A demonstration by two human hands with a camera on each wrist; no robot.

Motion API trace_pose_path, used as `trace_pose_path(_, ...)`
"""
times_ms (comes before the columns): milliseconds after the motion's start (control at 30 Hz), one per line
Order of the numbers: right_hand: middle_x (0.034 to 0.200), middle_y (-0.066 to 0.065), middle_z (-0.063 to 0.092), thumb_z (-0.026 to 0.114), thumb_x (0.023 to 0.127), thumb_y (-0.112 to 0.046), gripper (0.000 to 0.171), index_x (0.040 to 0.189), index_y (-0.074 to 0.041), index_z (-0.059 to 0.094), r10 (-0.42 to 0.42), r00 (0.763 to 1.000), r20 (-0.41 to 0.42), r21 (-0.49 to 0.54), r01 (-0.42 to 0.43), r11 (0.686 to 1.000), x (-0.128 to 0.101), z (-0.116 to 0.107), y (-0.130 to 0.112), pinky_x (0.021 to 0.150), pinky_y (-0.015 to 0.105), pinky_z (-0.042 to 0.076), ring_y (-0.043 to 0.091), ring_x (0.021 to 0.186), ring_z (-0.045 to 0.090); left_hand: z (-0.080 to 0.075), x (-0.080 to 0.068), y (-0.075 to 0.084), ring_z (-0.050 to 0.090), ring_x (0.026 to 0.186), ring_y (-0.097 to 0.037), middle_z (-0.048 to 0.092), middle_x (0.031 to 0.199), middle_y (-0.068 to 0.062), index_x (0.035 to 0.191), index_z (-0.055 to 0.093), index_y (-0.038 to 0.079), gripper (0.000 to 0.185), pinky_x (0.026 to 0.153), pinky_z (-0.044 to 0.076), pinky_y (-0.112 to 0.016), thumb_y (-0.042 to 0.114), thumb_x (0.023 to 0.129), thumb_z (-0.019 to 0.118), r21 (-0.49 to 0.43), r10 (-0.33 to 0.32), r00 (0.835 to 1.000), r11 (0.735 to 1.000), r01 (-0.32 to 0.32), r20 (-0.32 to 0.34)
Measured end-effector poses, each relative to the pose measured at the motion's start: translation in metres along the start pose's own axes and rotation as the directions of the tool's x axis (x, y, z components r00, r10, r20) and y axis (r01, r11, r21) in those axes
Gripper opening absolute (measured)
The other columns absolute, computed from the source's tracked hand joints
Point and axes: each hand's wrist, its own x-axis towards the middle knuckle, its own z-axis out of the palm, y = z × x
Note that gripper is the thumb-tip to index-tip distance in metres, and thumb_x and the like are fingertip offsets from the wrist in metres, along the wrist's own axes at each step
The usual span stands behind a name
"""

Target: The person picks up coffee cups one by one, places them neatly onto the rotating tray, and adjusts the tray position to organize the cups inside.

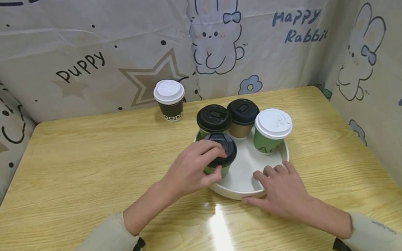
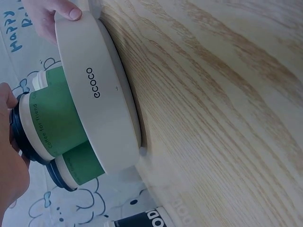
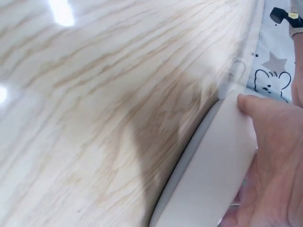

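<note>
A round white tray (image 1: 233,192) on the table carries several lidded paper coffee cups. My left hand (image 1: 196,166) grips the black lid of the nearest green coffee cup (image 2: 57,118), which stands at the tray's left side. With the thumb outside and the fingers inside, my right hand (image 1: 282,189) holds the tray's front right rim; the right wrist view shows that thumb (image 3: 251,105) against the wall. Behind are a black-lidded cup (image 1: 213,118) and a brown cup with a black lid (image 1: 241,129). A green cup with a white lid (image 1: 268,142) stands at the tray's right.
Outside the tray, a dark cup with a white lid (image 1: 170,99) stands near the table's back edge. The wood-grain table (image 1: 110,159) meets printed cloth walls (image 1: 128,30) at the back and sides.
</note>
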Motion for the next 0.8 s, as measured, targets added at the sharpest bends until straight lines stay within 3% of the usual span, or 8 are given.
trace_pose_path(133,0.091,0.007,0.063,0.058,0.077,-0.081,0.076,0.108,-0.013,0.07,-0.033,0.998,-0.045,-0.008,0.033,0.999,0.001,0.002,0.007,0.096,0.056,0.043,0.036,0.089,0.063,0.0,0.001,0.0,0.06,0.104,-0.02,0.066,0.11,-0.005,0.101,0.07,0.009,0.019,0.097,0.048,-0.031,0.013,0.082,0.07,-0.004,-0.003,1.0,1.0,0.003,0.0)
trace_pose_path(333,0.095,0.007,0.063,0.051,0.079,-0.084,0.078,0.11,-0.015,0.07,-0.069,0.997,-0.023,-0.012,0.069,0.998,0.003,0.004,0.017,0.095,0.053,0.044,0.035,0.093,0.062,-0.001,0.001,0.0,0.06,0.104,-0.02,0.066,0.109,-0.005,0.1,0.07,0.009,0.019,0.097,0.048,-0.031,0.012,0.082,0.07,-0.008,-0.015,1.0,1.0,0.015,0.005)
trace_pose_path(600,0.109,0.007,0.065,0.05,0.081,-0.083,0.075,0.118,-0.02,0.068,-0.156,0.988,0.011,0.056,0.156,0.986,0.006,0.007,0.041,0.113,0.064,0.021,0.034,0.109,0.059,-0.001,0.0,0.0,0.06,0.106,-0.02,0.065,0.11,-0.005,0.101,0.07,0.009,0.019,0.098,0.048,-0.031,0.012,0.082,0.07,-0.01,-0.022,1.0,1.0,0.022,0.008)
trace_pose_path(800,0.111,0.005,0.065,0.049,0.08,-0.084,0.075,0.117,-0.021,0.068,-0.222,0.975,0.014,0.075,0.22,0.973,0.008,0.011,0.06,0.114,0.064,0.017,0.031,0.112,0.058,-0.001,-0.001,0.0,0.06,0.105,-0.019,0.066,0.11,-0.005,0.101,0.07,0.009,0.019,0.096,0.048,-0.03,0.012,0.082,0.071,-0.01,-0.016,1.0,1.0,0.016,0.006)
